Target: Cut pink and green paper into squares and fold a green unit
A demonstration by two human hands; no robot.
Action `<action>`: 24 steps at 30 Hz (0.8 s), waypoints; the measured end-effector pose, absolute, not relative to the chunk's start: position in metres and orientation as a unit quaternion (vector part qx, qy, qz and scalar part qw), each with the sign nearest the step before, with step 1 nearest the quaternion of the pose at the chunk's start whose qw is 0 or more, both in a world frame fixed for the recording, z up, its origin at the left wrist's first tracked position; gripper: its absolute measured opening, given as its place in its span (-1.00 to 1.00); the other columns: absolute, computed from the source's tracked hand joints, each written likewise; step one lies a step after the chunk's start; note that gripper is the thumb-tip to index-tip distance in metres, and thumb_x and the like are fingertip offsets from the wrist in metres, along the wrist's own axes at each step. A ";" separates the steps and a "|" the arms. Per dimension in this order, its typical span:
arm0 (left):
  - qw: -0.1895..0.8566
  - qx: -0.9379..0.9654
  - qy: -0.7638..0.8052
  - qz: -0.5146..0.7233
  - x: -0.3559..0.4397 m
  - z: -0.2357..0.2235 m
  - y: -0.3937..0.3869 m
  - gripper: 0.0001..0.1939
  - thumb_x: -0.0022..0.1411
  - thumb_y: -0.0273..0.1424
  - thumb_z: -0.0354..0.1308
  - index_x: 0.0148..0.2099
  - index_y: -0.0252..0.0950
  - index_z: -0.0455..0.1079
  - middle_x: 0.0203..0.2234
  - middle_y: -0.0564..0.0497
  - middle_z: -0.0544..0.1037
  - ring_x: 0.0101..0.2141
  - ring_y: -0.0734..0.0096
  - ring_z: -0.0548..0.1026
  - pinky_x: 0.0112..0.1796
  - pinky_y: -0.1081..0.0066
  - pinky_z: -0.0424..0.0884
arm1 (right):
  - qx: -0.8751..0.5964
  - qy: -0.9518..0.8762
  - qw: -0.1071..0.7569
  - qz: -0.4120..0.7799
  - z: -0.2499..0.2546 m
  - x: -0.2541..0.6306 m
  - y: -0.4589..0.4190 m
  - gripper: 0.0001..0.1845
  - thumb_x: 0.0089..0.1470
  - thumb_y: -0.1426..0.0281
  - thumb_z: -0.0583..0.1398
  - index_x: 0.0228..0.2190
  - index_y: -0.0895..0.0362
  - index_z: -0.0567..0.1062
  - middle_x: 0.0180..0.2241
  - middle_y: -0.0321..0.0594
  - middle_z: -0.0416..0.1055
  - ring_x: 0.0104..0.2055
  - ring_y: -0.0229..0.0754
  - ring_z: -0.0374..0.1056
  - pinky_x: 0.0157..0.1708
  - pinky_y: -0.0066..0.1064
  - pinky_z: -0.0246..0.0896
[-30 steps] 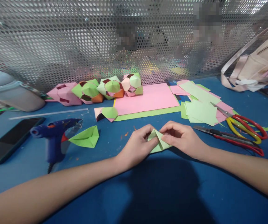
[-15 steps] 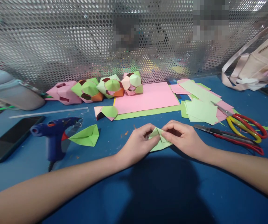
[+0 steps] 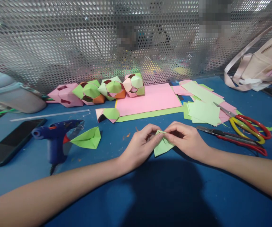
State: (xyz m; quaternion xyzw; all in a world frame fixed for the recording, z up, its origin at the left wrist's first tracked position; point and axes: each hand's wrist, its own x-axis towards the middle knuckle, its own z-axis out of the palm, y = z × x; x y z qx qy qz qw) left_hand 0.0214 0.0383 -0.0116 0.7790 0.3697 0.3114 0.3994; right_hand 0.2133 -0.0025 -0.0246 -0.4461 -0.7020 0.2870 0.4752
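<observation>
A small piece of pale green paper [image 3: 162, 148], partly folded, is held between both hands near the middle of the blue table. My left hand [image 3: 142, 145] pinches its upper left edge, thumb on top. On the other side my right hand [image 3: 185, 137] grips the upper right part between thumb and fingers. The tips of both thumbs almost meet at the top fold. Fingers hide part of the paper's upper edge. To the left lies a folded green paper piece [image 3: 88, 137], beside the nozzle end of a blue glue gun [image 3: 55, 138].
Several folded paper balls [image 3: 91, 90] line the back left. Pink sheets [image 3: 150, 99] lie behind my hands. Cut green papers [image 3: 204, 112], scissors [image 3: 247, 124] and a red-handled cutter [image 3: 235, 138] are on the right. A phone [image 3: 13, 142] and a glue stick [image 3: 49, 115] lie left.
The pale green paper has turned slightly in my fingers, its peak now lower and its lower left corner showing more. Both hands stay nearly in place.
</observation>
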 end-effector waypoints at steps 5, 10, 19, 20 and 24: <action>0.382 0.792 0.360 0.312 0.021 -0.012 0.037 -0.80 0.36 -0.26 0.08 -0.21 -0.25 0.42 -0.51 0.12 0.38 -0.49 0.52 0.29 -0.45 0.51 0.23 | -0.430 -0.715 0.485 0.262 -0.025 0.213 -0.002 -0.88 0.23 0.42 0.20 -0.35 0.12 0.53 -0.39 -0.27 0.43 -0.35 -0.28 0.35 -0.36 -0.39 0.25; 0.375 0.799 0.357 0.308 0.020 -0.013 0.037 -0.80 0.37 -0.26 0.07 -0.19 -0.25 0.43 -0.51 0.11 0.40 -0.48 0.50 0.32 -0.45 0.50 0.25 | -0.412 -0.728 0.496 0.235 -0.027 0.213 -0.002 -0.87 0.23 0.43 0.19 -0.38 0.12 0.51 -0.40 -0.26 0.44 -0.35 -0.26 0.35 -0.36 -0.36 0.26; 0.375 0.773 0.367 0.356 0.019 -0.013 0.039 -0.82 0.38 -0.29 0.08 -0.24 -0.25 0.42 -0.41 0.10 0.48 -0.40 0.50 0.38 -0.35 0.50 0.31 | -0.439 -0.703 0.480 0.287 -0.021 0.214 -0.003 -0.85 0.26 0.35 0.18 -0.33 0.11 0.52 -0.36 -0.28 0.42 -0.32 -0.28 0.35 -0.32 -0.39 0.25; 0.375 0.766 0.374 0.363 0.018 -0.013 0.040 -0.82 0.38 -0.28 0.09 -0.23 -0.25 0.42 -0.40 0.10 0.48 -0.39 0.50 0.38 -0.34 0.50 0.31 | -0.446 -0.699 0.478 0.292 -0.020 0.215 -0.003 -0.84 0.27 0.35 0.17 -0.34 0.11 0.51 -0.36 -0.29 0.42 -0.32 -0.29 0.34 -0.32 -0.40 0.24; 0.385 0.751 0.390 0.368 0.016 -0.014 0.041 -0.80 0.39 -0.24 0.08 -0.19 -0.25 0.41 -0.37 0.08 0.47 -0.38 0.50 0.36 -0.34 0.49 0.30 | -0.461 -0.691 0.474 0.291 -0.020 0.216 -0.002 -0.83 0.27 0.36 0.17 -0.37 0.11 0.51 -0.39 -0.33 0.39 -0.34 -0.32 0.32 -0.31 -0.42 0.21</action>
